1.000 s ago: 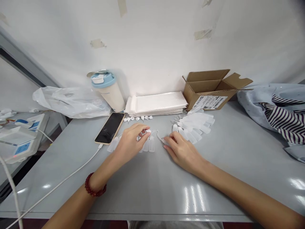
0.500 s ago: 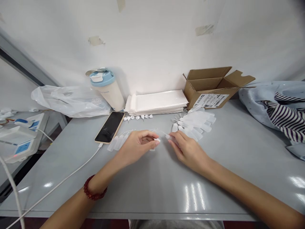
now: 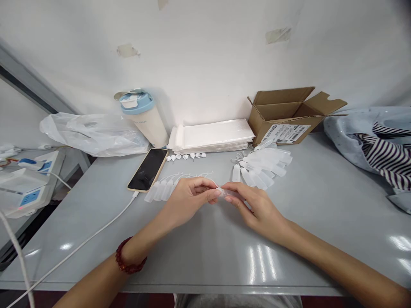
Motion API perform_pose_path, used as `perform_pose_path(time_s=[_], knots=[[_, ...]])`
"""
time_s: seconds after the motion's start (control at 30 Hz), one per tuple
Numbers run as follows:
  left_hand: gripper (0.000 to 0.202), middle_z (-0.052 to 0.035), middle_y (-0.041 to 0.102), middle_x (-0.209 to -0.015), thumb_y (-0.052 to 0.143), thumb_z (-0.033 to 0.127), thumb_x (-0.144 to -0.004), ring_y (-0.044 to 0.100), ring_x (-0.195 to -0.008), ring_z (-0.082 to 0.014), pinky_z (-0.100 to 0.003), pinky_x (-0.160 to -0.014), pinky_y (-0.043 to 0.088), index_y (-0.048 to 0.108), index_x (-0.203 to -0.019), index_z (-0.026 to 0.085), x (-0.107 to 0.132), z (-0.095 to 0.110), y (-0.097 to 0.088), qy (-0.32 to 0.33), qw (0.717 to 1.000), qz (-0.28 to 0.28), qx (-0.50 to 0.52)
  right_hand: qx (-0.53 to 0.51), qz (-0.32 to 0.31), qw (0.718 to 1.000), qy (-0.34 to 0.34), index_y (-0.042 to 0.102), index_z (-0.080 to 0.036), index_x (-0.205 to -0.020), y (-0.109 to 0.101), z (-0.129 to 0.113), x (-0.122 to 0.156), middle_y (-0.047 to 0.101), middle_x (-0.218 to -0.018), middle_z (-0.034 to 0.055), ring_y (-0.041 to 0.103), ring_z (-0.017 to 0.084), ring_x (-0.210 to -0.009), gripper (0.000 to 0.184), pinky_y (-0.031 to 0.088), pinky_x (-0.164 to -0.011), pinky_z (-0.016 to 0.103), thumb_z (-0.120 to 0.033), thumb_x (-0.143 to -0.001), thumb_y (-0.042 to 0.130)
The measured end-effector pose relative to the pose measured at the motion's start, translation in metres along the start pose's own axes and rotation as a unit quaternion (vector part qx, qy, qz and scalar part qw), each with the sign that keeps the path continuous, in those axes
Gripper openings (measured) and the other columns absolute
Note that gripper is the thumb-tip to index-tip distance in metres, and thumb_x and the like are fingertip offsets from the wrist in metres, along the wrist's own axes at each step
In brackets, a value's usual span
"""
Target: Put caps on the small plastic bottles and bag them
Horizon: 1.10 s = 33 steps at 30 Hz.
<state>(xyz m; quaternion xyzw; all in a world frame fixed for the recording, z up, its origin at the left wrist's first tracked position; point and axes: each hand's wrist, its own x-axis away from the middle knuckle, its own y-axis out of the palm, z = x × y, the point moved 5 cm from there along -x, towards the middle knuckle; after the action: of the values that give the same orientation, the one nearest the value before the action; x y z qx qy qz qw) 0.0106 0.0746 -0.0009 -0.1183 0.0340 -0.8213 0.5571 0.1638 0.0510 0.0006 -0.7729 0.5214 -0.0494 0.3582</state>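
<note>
My left hand is closed, thumb and fingertips pinching a small white cap, now mostly hidden. Pressed up to it is the neck of a translucent plastic squeeze tube, which my right hand grips between thumb and fingers. A thin white strand rises in an arc from where they meet. Left of my left hand, more translucent tubes with thin curved tips lie side by side. Beyond my right hand a fanned pile of similar tubes rests on the table. Several small white caps form a row at the back.
A phone with a white cable lies at left. Behind stand a cream tumbler, a plastic bag, a stack of white packets and an open cardboard box. Striped cloth sits at right, a power strip far left.
My two hands have come together: the gap between the cap in my left and the tube in my right has closed. The left hand has shifted slightly right.
</note>
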Motion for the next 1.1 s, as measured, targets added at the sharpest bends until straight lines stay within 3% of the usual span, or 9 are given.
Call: perform_pose_path(time_s=[0.23, 0.4, 0.5, 0.63, 0.8, 0.9, 1.03, 1.1], knots=[[0.018, 0.0003, 0.065, -0.060, 0.062, 0.034, -0.081, 0.063, -0.056, -0.0125, -0.025, -0.059, 0.053, 0.065, -0.079, 0.016, 0.001, -0.001, 0.003, -0.010, 0.999, -0.032, 0.003, -0.010, 0.008, 1.000, 0.003, 0.049, -0.020, -0.107, 0.000, 0.000, 0.002, 0.067, -0.081, 0.0022, 0.060, 0.013, -0.064, 0.016, 0.046, -0.058, 0.025, -0.020, -0.093, 0.042], [0.008, -0.0028, 0.069, -0.076, 0.066, 0.024, -0.077, 0.065, -0.069, -0.0149, -0.027, -0.066, 0.055, 0.067, -0.078, 0.017, 0.006, 0.011, 0.005, 0.076, 0.996, 0.013, -0.053, -0.079, -0.007, 0.994, 0.073, 0.051, -0.021, -0.105, -0.001, 0.005, 0.000, 0.068, -0.077, 0.0004, 0.056, 0.012, -0.059, 0.015, 0.042, -0.053, 0.024, -0.025, -0.093, 0.042], [0.006, -0.0040, 0.069, -0.083, 0.066, 0.021, -0.076, 0.065, -0.076, -0.0158, -0.027, -0.071, 0.055, 0.068, -0.078, 0.016, 0.008, 0.016, 0.006, 0.108, 0.992, 0.013, -0.060, -0.117, -0.017, 0.987, 0.106, 0.052, -0.020, -0.103, -0.001, 0.007, -0.001, 0.065, -0.072, -0.0007, 0.052, 0.012, -0.056, 0.016, 0.041, -0.052, 0.024, -0.029, -0.093, 0.042], [0.018, -0.0031, 0.070, -0.079, 0.058, 0.032, -0.083, 0.066, -0.074, -0.0163, -0.027, -0.070, 0.054, 0.068, -0.083, 0.017, 0.007, 0.011, 0.006, 0.057, 0.997, -0.014, -0.057, -0.130, -0.013, 0.986, 0.101, 0.052, -0.021, -0.103, -0.001, 0.005, 0.000, 0.065, -0.073, -0.0005, 0.054, 0.012, -0.059, 0.016, 0.042, -0.053, 0.024, -0.029, -0.093, 0.043], [0.037, 0.0003, 0.061, -0.058, 0.047, 0.040, -0.089, 0.061, -0.055, -0.0127, -0.023, -0.056, 0.050, 0.062, -0.065, 0.017, 0.007, 0.006, 0.008, 0.006, 0.993, -0.050, -0.111, -0.100, -0.006, 0.991, 0.086, 0.049, -0.022, -0.105, 0.000, 0.003, 0.003, 0.067, -0.078, 0.0002, 0.056, 0.012, -0.060, 0.015, 0.042, -0.053, 0.024, -0.027, -0.092, 0.043], [0.028, 0.0011, 0.061, -0.061, 0.048, 0.035, -0.089, 0.058, -0.055, -0.0120, -0.022, -0.054, 0.048, 0.065, -0.075, 0.018, 0.009, 0.011, 0.010, 0.046, 0.987, -0.053, -0.146, -0.103, -0.008, 0.991, 0.090, 0.049, -0.022, -0.105, 0.000, 0.004, 0.003, 0.067, -0.078, 0.0001, 0.059, 0.014, -0.065, 0.015, 0.042, -0.056, 0.025, -0.026, -0.093, 0.042], [0.019, -0.0012, 0.064, -0.075, 0.051, 0.029, -0.088, 0.057, -0.065, -0.0135, -0.023, -0.059, 0.047, 0.066, -0.089, 0.019, 0.012, 0.019, 0.011, 0.153, 0.959, -0.017, -0.239, -0.125, -0.018, 0.986, 0.108, 0.048, -0.022, -0.105, 0.000, 0.007, 0.002, 0.067, -0.075, -0.0007, 0.059, 0.014, -0.065, 0.015, 0.042, -0.056, 0.025, -0.027, -0.093, 0.042], [0.018, -0.0017, 0.065, -0.079, 0.052, 0.030, -0.088, 0.058, -0.070, -0.0143, -0.023, -0.061, 0.047, 0.066, -0.090, 0.019, 0.012, 0.019, 0.010, 0.158, 0.958, -0.005, -0.239, -0.121, -0.012, 0.987, 0.106, 0.048, -0.022, -0.105, -0.001, 0.008, 0.001, 0.067, -0.075, -0.0008, 0.058, 0.014, -0.064, 0.014, 0.041, -0.055, 0.025, -0.027, -0.093, 0.042]])
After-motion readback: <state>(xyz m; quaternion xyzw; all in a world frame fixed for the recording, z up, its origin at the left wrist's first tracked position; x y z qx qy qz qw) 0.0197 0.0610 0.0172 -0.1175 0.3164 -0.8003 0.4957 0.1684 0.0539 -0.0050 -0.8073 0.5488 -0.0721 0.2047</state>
